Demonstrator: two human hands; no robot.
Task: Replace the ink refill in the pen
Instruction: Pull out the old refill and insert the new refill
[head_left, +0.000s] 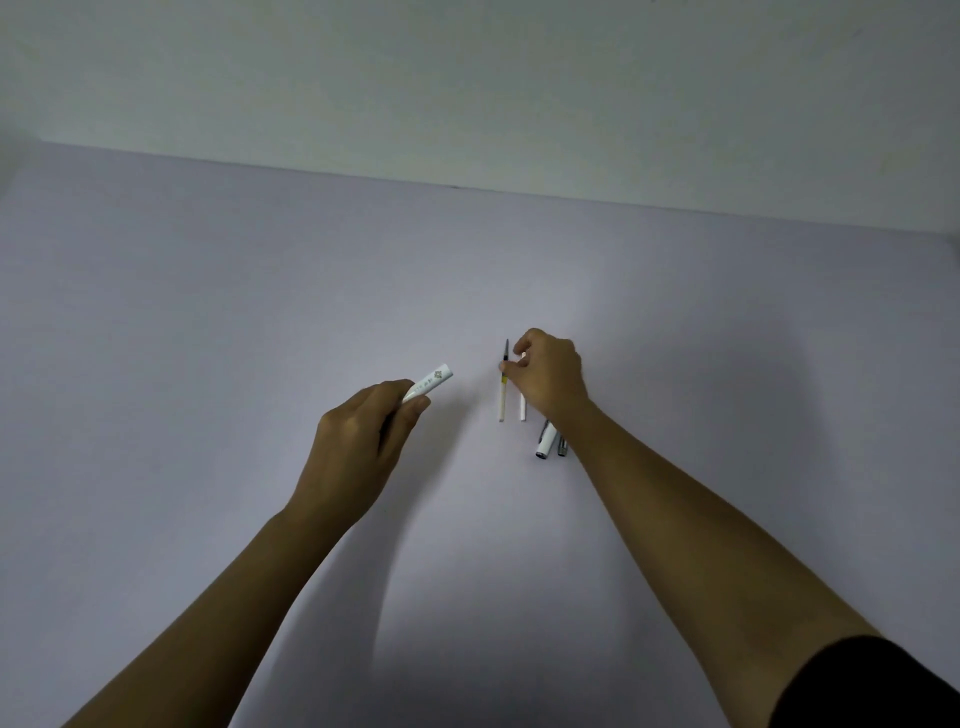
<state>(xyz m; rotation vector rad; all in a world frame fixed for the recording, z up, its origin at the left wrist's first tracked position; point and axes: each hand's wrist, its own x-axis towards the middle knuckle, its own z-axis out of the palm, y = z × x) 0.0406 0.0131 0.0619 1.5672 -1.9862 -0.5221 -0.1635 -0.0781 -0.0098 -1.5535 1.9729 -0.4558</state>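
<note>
My left hand (363, 441) is closed around a white pen barrel (431, 382), whose printed end sticks out past my fingers up and to the right. My right hand (548, 374) pinches a thin ink refill (502, 395) with a dark pointed tip; the refill lies lengthwise on the table. A second white refill (522, 408) lies just right of it, partly under my right hand. A white pen cap (544, 444) with a dark end and a small grey part (562, 447) lie beside my right wrist.
The work surface is a plain pale lilac table (208, 312) that meets a light wall (467, 78) at the back. A dark sleeve (872, 686) covers my right upper arm at the lower right corner.
</note>
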